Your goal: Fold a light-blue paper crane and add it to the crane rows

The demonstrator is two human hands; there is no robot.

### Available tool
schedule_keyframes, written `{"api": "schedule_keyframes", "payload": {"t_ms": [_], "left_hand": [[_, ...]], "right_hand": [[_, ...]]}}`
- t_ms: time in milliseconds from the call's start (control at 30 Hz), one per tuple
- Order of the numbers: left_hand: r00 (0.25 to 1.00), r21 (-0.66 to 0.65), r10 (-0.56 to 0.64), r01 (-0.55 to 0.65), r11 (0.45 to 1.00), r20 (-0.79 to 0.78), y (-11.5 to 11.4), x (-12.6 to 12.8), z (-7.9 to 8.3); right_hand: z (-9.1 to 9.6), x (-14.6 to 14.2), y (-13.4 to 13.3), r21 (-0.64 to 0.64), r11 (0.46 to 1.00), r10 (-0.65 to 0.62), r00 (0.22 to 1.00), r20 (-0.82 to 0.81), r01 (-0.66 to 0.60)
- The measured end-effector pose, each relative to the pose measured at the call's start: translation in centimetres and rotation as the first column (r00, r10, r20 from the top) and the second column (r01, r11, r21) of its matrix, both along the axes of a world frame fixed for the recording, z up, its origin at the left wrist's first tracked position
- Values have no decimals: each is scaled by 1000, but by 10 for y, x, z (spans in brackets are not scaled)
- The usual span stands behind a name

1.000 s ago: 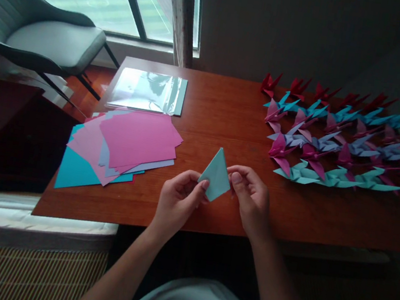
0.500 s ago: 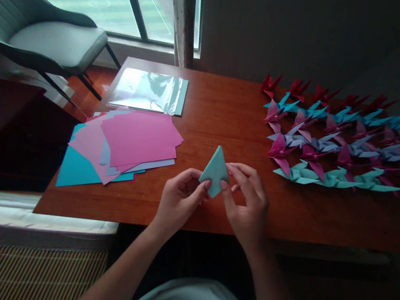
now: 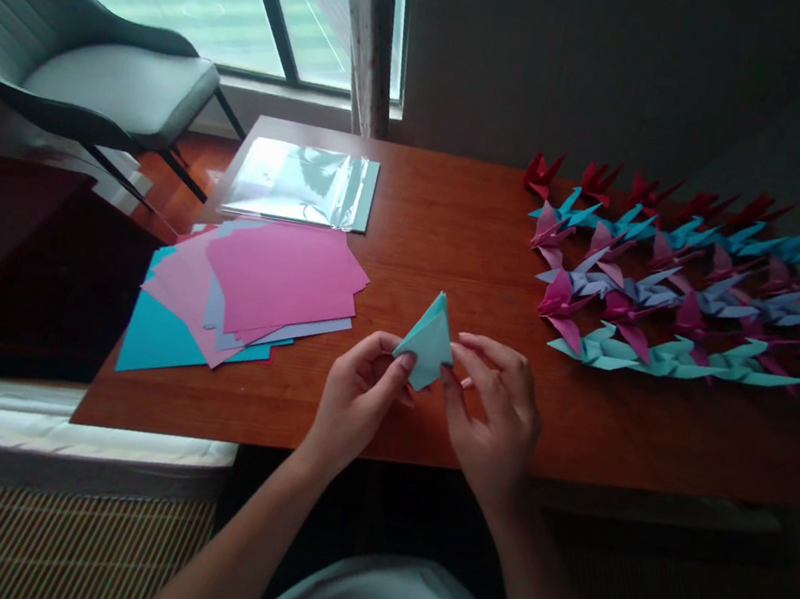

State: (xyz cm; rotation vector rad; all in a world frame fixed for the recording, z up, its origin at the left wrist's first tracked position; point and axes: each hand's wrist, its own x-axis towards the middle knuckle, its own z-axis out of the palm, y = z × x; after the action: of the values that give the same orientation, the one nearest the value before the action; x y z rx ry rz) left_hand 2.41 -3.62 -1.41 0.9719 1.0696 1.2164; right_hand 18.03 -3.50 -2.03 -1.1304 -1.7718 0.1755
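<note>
A pale mint sheet of origami paper (image 3: pixel 429 345), folded into a small kite shape with its long point away from me, is held above the table's near part. My left hand (image 3: pixel 362 387) pinches its left corner, thumb on top and fingers curled beneath. At the right corner, my right hand (image 3: pixel 496 406) grips the edge between thumb and fingertips. A folded layer on the paper's left side stands slightly raised. The paper's underside is hidden.
Several loose coloured sheets (image 3: pixel 281 281) lie fanned on the left of the wooden table (image 3: pixel 445 205), with a clear-wrapped pack of paper (image 3: pixel 301 185) behind them. Rows of folded paper cranes (image 3: pixel 674 292) stand at the right. A chair (image 3: pixel 122 88) is by the window.
The folded paper has turned a little in my hands, and its left layer has lifted, showing a flap edge. Both hands stay at its corners.
</note>
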Motion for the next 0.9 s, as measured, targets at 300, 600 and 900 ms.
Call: {"api": "schedule_keyframes", "payload": {"t_ms": [300,600,900], "left_hand": [[998,-18,40,-39,999,50,2,1,1],[995,8,66,-67,998,77,4,-2,-5],[998,-40,65,-65,997,8,2,2,0]], "right_hand": [[4,0,1,25,994,105,994,-19,-105],[0,1,1,-12,988,151,988,-10,-152],[6,-4,5,-59,991,120,993,-20,-121]]}}
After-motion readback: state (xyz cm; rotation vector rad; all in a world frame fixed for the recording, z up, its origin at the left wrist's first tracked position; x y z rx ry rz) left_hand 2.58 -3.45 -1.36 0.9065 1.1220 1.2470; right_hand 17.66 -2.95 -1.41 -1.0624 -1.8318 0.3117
